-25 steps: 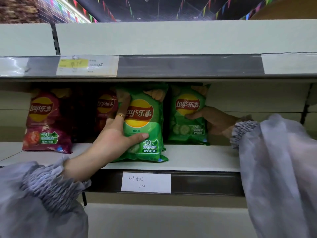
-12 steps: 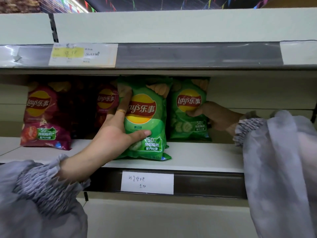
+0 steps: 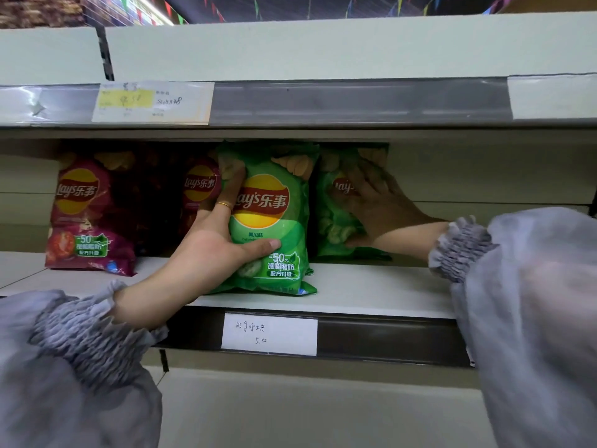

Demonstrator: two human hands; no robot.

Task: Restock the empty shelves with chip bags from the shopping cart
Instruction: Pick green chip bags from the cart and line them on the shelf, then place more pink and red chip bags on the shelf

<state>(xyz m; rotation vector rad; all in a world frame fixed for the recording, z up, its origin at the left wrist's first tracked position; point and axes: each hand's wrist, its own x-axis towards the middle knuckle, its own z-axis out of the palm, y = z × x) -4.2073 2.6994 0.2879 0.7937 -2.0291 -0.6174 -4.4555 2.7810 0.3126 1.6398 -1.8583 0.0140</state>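
The left hand (image 3: 213,247) grasps the front green chip bag (image 3: 274,227), thumb laid across its face and fingers curled round its left edge, forearm reaching up from a grey sleeve (image 3: 80,334). The right hand (image 3: 378,208), blurred, lies released with fingers spread flat against the rear green chip bag (image 3: 332,227). Both bags stand upright on the shelf (image 3: 371,286), the front one near its front edge, with red chip bags (image 3: 84,218) towards its left end.
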